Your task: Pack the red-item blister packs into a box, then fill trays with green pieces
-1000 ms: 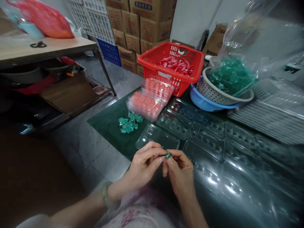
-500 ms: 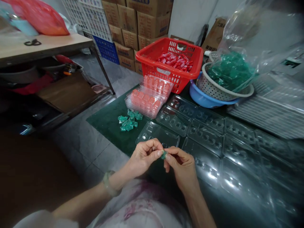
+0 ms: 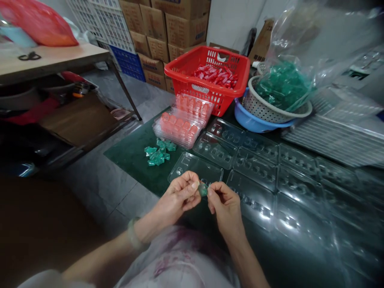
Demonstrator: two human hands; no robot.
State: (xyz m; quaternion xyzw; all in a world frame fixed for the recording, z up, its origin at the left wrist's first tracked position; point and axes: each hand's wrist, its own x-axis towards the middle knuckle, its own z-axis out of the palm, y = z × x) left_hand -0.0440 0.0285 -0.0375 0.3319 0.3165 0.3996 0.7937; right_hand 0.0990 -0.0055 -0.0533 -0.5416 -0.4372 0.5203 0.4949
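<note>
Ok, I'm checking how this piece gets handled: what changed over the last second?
The green capsule, still pinched between the left hand and right hand, has moved slightly toward the person. Neither hand let go. The clear blister trays and loose green capsules stayed as they were.

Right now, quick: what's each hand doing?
Left hand: closed, pinching a green gel pod.
Right hand: closed, pinching the same green gel pod.

Small teal gel pod (image 3: 203, 190), translucent, glossy, lumpy shape, pinched in midair btwn L hand (image 3: 177, 196) & R hand (image 3: 226, 208), partly hidden by fingers. Clear plastic blister tray (image 3: 195, 167) just beyond hands, w/ shallow molded cavities, lying flat on dark green mat (image 3: 129, 164).
</note>
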